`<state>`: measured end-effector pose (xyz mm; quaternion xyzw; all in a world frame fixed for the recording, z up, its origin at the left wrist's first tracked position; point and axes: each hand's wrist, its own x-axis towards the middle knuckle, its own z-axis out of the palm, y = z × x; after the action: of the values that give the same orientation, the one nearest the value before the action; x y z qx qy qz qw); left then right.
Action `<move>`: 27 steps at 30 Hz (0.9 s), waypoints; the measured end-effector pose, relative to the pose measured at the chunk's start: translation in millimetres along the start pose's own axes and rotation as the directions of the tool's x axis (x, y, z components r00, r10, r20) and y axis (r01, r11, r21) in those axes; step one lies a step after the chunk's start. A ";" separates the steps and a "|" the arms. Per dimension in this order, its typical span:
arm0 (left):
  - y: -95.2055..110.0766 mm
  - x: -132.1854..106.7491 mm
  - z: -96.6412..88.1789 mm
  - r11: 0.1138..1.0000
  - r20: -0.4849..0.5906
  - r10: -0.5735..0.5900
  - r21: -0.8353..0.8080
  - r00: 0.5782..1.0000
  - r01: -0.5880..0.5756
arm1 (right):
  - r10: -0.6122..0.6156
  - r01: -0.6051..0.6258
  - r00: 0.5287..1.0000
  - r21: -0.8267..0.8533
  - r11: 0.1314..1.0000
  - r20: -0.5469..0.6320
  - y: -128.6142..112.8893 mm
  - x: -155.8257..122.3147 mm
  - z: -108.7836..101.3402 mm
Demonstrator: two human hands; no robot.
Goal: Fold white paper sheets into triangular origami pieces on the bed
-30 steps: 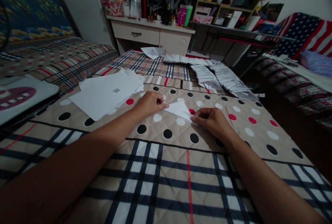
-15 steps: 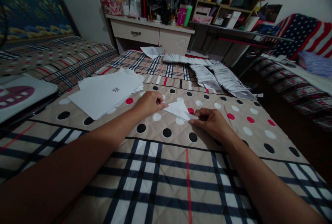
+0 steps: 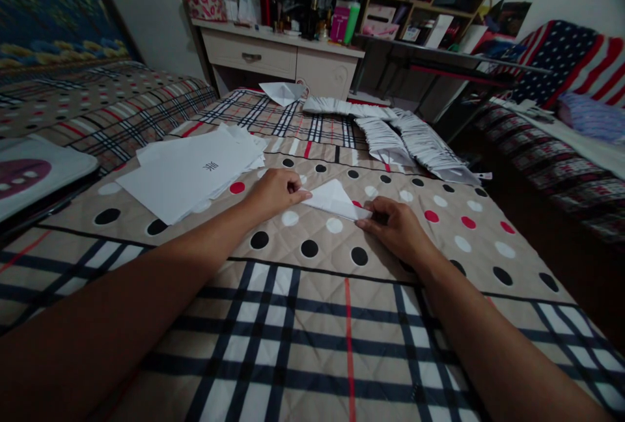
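A small white folded sheet of paper (image 3: pixel 333 199) is stretched between my two hands, its pointed peak facing away from me and its long folded edge toward me. My left hand (image 3: pixel 278 193) pinches the left corner between thumb and fingers. The right corner is pinched by my right hand (image 3: pixel 393 223), close to the dotted bedspread (image 3: pixel 336 245). To the left of my left hand lies a loose stack of white paper sheets (image 3: pixel 180 174), the top one bearing a small printed character.
Beyond my hands, rows of folded white papers (image 3: pixel 381 139) lie packed side by side. A separate folded sheet (image 3: pixel 282 92) rests at the bed's far edge, before a white drawer cabinet (image 3: pixel 249 51). At the left is a white flat item (image 3: pixel 43 171) with a purple patch.
Both hands keep their pinch on the folded paper. Its upper flap shows a little wider and stands slightly higher; the whole view has shifted slightly.
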<state>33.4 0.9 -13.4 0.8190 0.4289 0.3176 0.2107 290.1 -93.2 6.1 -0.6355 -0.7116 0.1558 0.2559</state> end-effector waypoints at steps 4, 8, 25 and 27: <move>0.0 0.0 -0.9 1.000 0.003 -0.002 0.000 1.000 0.002 | -0.005 0.004 0.999 0.052 0.999 0.034 -1.5 1.4 -2.9; -1.6 -0.2 -0.3 1.000 0.003 0.019 0.007 1.000 -0.019 | 0.029 -0.039 0.996 0.120 0.992 0.085 -0.9 0.9 -5.7; -3.7 -0.3 2.7 0.995 -0.018 0.056 0.086 0.998 -0.054 | 0.147 -0.149 0.989 -0.194 0.970 -0.021 -15.6 -0.4 -5.3; -2.8 -0.9 2.4 0.991 -0.018 0.044 0.128 0.999 -0.041 | 0.154 -0.153 0.988 -0.199 0.968 -0.010 -14.9 -0.7 -5.2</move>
<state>33.2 1.5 -17.1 0.8364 0.4331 0.3022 0.1465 280.8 -96.6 18.3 -0.7106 -0.6730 0.1051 0.1761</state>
